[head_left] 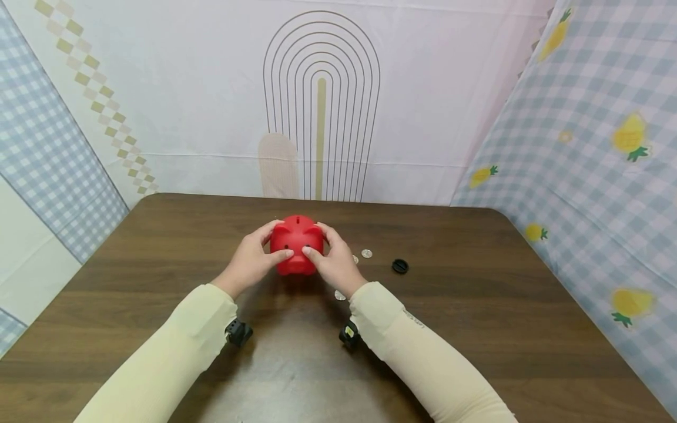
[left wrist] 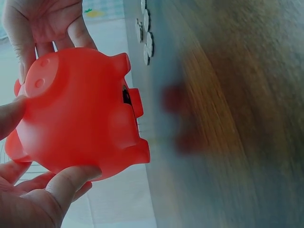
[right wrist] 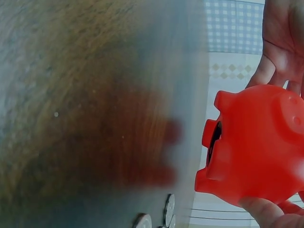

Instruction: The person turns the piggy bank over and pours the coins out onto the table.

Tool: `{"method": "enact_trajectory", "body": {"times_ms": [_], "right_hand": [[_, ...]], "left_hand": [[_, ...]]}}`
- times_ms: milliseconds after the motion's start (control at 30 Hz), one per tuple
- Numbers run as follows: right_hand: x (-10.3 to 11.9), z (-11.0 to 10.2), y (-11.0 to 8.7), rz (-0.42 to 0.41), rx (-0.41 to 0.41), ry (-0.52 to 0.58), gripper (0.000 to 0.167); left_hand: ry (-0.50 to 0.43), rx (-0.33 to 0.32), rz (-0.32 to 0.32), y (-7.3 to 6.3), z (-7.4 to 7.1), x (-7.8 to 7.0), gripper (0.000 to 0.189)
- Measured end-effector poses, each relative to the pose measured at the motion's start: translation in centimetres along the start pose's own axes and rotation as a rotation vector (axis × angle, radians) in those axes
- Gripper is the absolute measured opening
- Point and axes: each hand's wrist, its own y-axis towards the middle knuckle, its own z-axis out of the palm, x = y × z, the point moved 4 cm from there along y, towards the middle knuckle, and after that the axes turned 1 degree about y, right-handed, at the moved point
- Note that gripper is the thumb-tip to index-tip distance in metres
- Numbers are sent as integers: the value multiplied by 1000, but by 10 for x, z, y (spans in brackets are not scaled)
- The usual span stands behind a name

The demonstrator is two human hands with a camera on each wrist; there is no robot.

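Note:
A red pig-shaped piggy bank (head_left: 297, 249) is held between both hands over the table, its snout toward me and its coin slot on top. My left hand (head_left: 251, 258) grips one side, thumb on the front and fingers round behind; my right hand (head_left: 338, 263) grips the other side likewise. In the left wrist view the piggy bank's feet (left wrist: 137, 151) hang above the tabletop, with their reflection below. Between the feet, the right wrist view shows a dark round opening (right wrist: 214, 141) in the underside. A round black plug (head_left: 400, 266) lies on the table to the right.
Several silver coins lie on the brown wooden table (head_left: 460, 352): one coin (head_left: 367, 254) is right of the right hand, another coin (head_left: 340, 295) is beside the right wrist. Patterned cloths (head_left: 211, 88) hang behind and at both sides of the table.

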Motion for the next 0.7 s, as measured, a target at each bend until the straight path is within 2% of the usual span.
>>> {"method": "enact_trajectory", "body": {"times_ms": [333,700], "right_hand": [[-4,1,2,19,13,6,60],[-9,3,8,5,23,-5,59]], "left_hand": [[2,7,7,4,1,5,68],[1,17,38,9,0,13,66]]}}
